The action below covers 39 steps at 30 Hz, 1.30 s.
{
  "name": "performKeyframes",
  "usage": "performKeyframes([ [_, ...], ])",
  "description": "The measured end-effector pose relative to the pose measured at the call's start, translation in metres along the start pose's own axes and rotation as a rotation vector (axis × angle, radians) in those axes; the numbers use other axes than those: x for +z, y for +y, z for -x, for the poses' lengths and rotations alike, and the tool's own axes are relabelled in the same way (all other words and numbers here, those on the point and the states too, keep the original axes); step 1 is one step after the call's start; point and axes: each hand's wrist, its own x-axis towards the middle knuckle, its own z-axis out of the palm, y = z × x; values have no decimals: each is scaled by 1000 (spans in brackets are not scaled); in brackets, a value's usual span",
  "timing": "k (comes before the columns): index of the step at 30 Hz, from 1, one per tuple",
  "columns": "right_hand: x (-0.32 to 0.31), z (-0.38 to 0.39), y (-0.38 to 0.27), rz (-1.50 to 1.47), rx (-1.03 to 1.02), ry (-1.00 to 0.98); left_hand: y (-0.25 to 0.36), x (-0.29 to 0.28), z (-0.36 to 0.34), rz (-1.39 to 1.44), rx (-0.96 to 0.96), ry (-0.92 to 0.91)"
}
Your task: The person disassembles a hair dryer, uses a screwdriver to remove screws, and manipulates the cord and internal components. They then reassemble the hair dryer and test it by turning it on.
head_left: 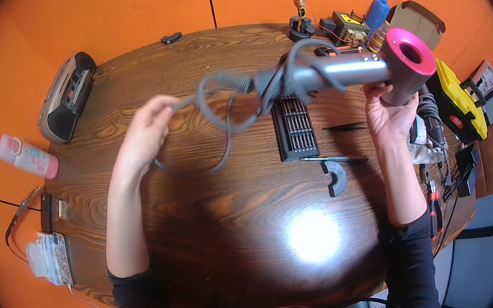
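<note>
My right hand is wrapped round the head of a grey hair dryer with a pink ring, held above the table. The handle points left, and a grey power cord is looped loosely round it. My left hand pinches that cord left of the handle, and a slack loop hangs below. Beneath the dryer lies a black case of screwdriver bits. Near it on the table are a slim screwdriver, dark tweezers and a grey half-ring piece.
A portable stereo, a pink-and-white bottle and a clear plastic box line the left. At right are a yellow-and-black toolbox, red-handled pliers and dark cables. A coil stand and an open cardboard box stand behind.
</note>
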Motion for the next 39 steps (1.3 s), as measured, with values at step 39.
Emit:
performKeyframes([
  [39,-38,-24,-108,13,-322,77,-72,-139,-16,560,713,1247],
])
